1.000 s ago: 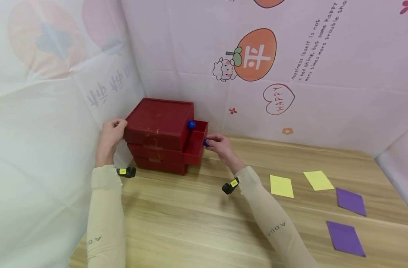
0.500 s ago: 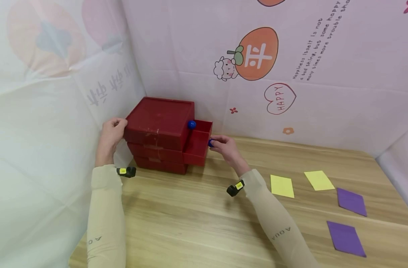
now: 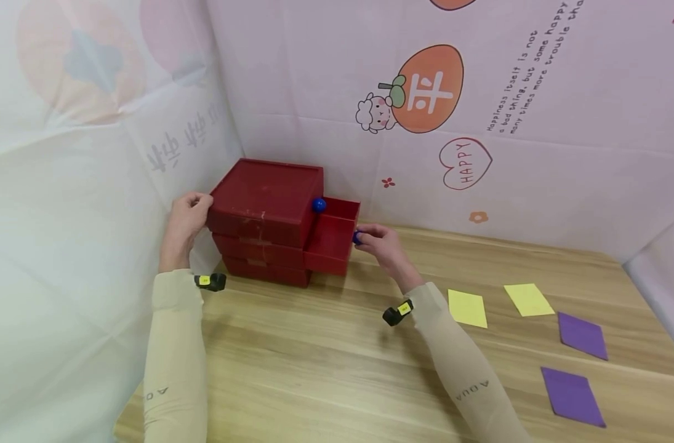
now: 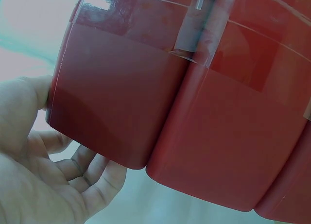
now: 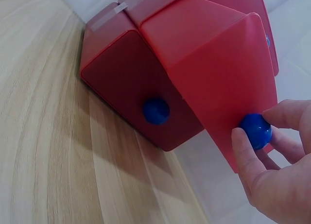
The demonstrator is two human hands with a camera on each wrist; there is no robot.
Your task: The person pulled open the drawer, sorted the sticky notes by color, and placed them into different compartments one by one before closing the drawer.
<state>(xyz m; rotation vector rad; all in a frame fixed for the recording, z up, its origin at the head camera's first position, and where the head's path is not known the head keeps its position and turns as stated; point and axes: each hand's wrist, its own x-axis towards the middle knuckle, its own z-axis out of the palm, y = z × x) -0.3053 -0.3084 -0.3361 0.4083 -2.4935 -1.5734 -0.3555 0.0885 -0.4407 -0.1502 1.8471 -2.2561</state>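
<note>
A red three-tier drawer cabinet [image 3: 267,187] stands in the corner, its drawer fronts facing right. Its middle drawer [image 3: 332,237] is pulled well out, and the inside that shows is bare. My right hand [image 3: 389,251] pinches the round blue knob [image 5: 256,131] of that drawer between thumb and fingers, as the right wrist view shows. At the cabinet's top left end, my left hand [image 3: 184,224] grips the edge. In the left wrist view, the thumb lies on one side of the top tier and the curled fingers [image 4: 104,185] touch another.
Blue knobs also sit on the top drawer [image 3: 319,205] and the bottom drawer [image 5: 156,111]. Two yellow squares [image 3: 467,308] and two purple squares [image 3: 572,396] lie on the wooden table [image 3: 292,357] to the right. Printed cloth walls [image 3: 314,141] border the back and left.
The right hand has moved right with the knob, and the middle drawer has slid farther out of the cabinet. The left hand has kept its hold on the cabinet.
</note>
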